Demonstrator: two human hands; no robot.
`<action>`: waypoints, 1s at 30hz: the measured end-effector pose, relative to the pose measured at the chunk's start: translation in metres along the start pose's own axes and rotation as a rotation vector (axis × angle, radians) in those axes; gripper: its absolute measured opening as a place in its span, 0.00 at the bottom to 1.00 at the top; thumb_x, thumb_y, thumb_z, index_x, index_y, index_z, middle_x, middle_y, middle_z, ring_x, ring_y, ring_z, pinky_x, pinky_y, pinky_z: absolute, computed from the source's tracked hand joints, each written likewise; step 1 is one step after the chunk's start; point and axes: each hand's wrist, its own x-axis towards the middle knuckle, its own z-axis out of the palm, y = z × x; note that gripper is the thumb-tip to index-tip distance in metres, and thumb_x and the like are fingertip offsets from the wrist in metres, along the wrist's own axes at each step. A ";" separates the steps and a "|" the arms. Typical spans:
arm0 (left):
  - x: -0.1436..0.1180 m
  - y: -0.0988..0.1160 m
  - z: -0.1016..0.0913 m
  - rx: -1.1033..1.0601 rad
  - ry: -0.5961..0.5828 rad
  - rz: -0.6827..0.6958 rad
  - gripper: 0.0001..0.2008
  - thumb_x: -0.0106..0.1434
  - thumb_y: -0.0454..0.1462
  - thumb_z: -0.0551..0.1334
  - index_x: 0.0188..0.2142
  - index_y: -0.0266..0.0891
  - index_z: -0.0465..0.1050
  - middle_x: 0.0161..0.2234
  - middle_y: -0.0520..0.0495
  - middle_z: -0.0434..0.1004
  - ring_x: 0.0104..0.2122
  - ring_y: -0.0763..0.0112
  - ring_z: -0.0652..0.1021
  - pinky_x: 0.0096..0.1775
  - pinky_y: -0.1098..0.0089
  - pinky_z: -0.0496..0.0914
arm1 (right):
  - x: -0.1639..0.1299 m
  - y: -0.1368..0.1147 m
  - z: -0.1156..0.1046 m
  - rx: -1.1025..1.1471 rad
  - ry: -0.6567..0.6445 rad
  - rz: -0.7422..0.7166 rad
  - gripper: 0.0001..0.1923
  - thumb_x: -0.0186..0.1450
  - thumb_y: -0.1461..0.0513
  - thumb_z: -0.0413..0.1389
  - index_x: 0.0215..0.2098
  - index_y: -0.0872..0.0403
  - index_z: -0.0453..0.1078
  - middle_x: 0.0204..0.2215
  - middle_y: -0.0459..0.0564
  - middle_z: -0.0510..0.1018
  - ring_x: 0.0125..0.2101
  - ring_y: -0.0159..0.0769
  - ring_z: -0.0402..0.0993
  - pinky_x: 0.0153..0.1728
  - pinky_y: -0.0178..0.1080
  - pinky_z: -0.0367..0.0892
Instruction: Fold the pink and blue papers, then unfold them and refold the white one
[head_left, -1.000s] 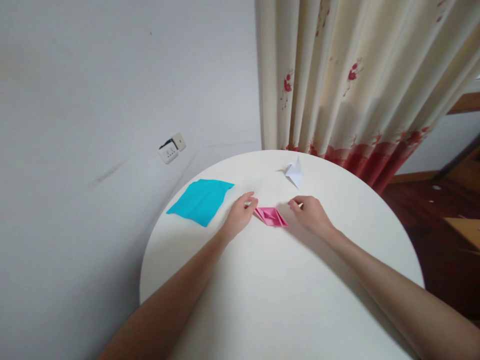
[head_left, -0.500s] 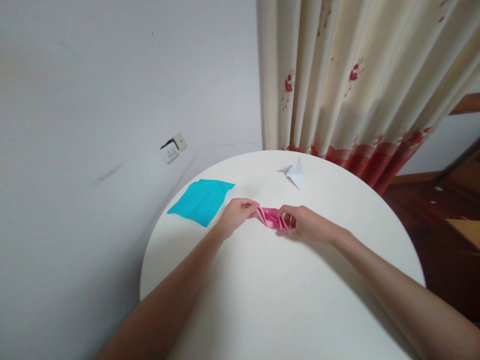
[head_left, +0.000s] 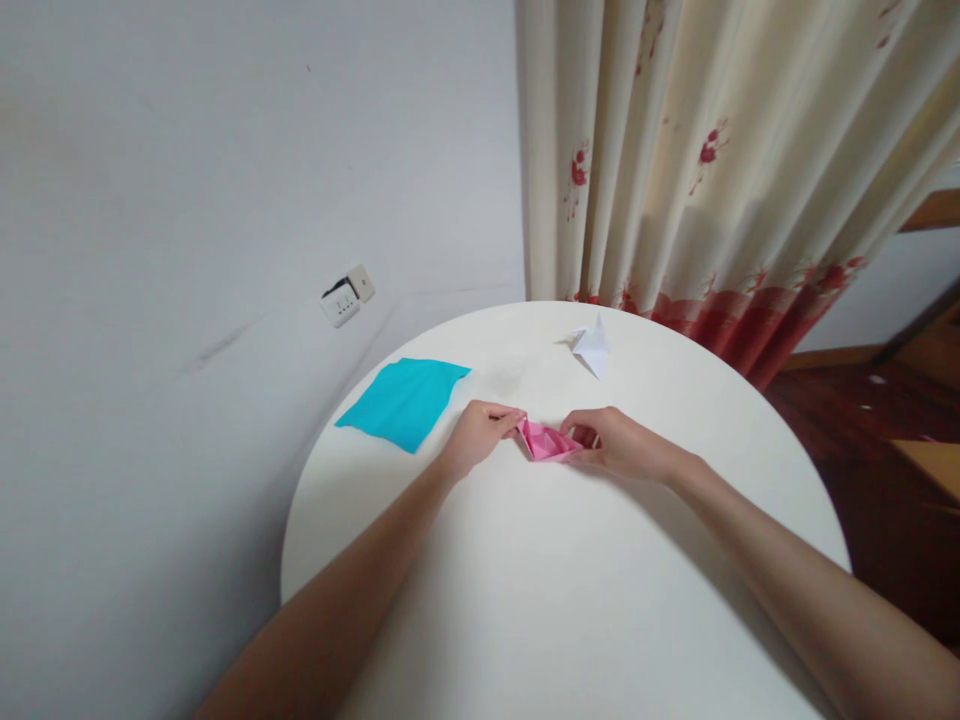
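Observation:
A piece of folded pink paper [head_left: 547, 443] is held between my two hands over the middle of the white round table [head_left: 555, 600]. My left hand [head_left: 481, 436] pinches its left end between thumb and fingers. At the right end, the fingers of my right hand [head_left: 606, 440] are curled and closed on the paper. Creases and pointed folds show along its middle. Left of my left hand lies a turquoise sheet [head_left: 405, 402], flat with slightly wavy edges. Beyond my right hand stands a white folded paper crane [head_left: 592, 348].
A pale wall with a socket [head_left: 342, 304] borders the table on the left. Behind the table hangs a cream curtain [head_left: 675, 150] with red flower prints. Dark reddish flooring [head_left: 832, 420] shows to the right.
The pink paper has changed shape: its open, boxy middle now looks flatter and more pointed, drawn out lengthwise. My hands have moved slightly, still gripping both ends.

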 end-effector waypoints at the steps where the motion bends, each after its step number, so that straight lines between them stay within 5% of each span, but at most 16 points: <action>1: -0.002 0.003 0.000 -0.007 -0.018 0.015 0.19 0.56 0.49 0.65 0.30 0.34 0.82 0.23 0.49 0.76 0.26 0.70 0.72 0.29 0.72 0.65 | 0.000 -0.001 0.001 -0.006 -0.002 -0.005 0.09 0.62 0.58 0.60 0.39 0.54 0.72 0.25 0.44 0.75 0.26 0.31 0.67 0.27 0.33 0.59; 4: -0.005 0.010 0.000 -0.021 -0.061 0.050 0.19 0.56 0.50 0.65 0.30 0.34 0.81 0.24 0.48 0.77 0.26 0.70 0.72 0.29 0.72 0.66 | -0.001 -0.004 0.001 -0.017 -0.007 0.001 0.11 0.62 0.56 0.61 0.40 0.53 0.72 0.26 0.44 0.76 0.26 0.32 0.68 0.27 0.34 0.59; 9: 0.002 0.006 -0.005 -0.064 0.036 0.053 0.23 0.63 0.50 0.59 0.46 0.33 0.77 0.37 0.41 0.80 0.25 0.74 0.73 0.27 0.74 0.67 | -0.007 -0.006 -0.013 -0.070 -0.057 0.078 0.30 0.53 0.51 0.68 0.50 0.51 0.70 0.33 0.47 0.80 0.27 0.34 0.72 0.29 0.34 0.62; 13: 0.009 -0.003 -0.007 -0.066 0.154 0.059 0.22 0.67 0.47 0.54 0.48 0.33 0.74 0.40 0.40 0.78 0.24 0.76 0.74 0.24 0.75 0.66 | -0.004 -0.001 -0.021 -0.060 0.155 0.063 0.15 0.64 0.52 0.58 0.40 0.54 0.74 0.32 0.49 0.80 0.29 0.34 0.72 0.31 0.35 0.63; 18: 0.009 -0.006 -0.004 -0.044 0.212 0.089 0.19 0.66 0.46 0.54 0.44 0.35 0.74 0.39 0.42 0.78 0.25 0.75 0.73 0.24 0.75 0.65 | 0.007 -0.002 -0.013 -0.011 0.370 0.085 0.12 0.64 0.57 0.56 0.29 0.56 0.76 0.27 0.49 0.81 0.26 0.33 0.70 0.29 0.34 0.63; 30: 0.005 -0.002 -0.011 -0.066 0.290 0.151 0.15 0.66 0.42 0.53 0.42 0.36 0.74 0.36 0.43 0.79 0.27 0.72 0.73 0.27 0.73 0.66 | 0.042 -0.059 0.006 -0.434 0.083 0.306 0.07 0.57 0.61 0.59 0.27 0.53 0.80 0.26 0.50 0.82 0.27 0.35 0.76 0.26 0.33 0.59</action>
